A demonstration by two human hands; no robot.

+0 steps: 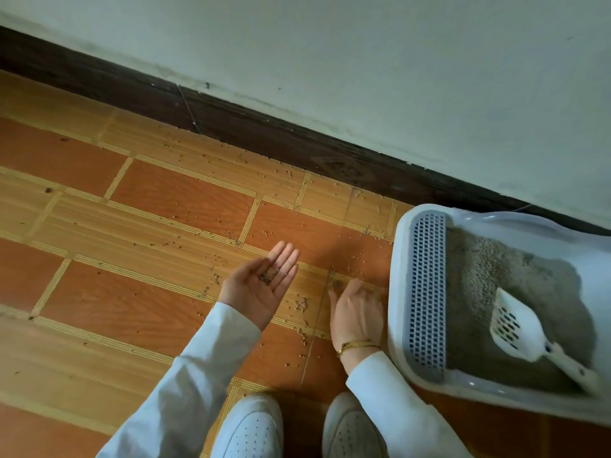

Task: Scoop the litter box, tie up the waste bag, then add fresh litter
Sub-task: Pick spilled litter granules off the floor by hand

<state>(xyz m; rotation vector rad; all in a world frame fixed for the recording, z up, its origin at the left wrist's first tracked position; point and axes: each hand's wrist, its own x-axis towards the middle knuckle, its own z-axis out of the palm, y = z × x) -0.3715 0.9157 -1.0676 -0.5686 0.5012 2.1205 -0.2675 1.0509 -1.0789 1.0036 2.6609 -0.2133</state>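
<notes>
Left hand (261, 285) palm up, open and cupped, few dark litter grains (269, 276) on palm. Just right, right hand (355, 309) palm down on tiled floor (165, 206), fingertips pinched at scattered grains; grip itself hidden. Further right, litter box (401, 292) with grey litter (496, 282), white scoop (515, 328) lying inside.

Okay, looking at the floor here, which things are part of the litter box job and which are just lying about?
Part of the job:
- litter box holding grey litter
- white scoop lying in it
- spilled granules on the floor
- left hand, palm up, holding some granules
- right hand, picking more

Just there:
- white shoes
- gold bracelet
</notes>
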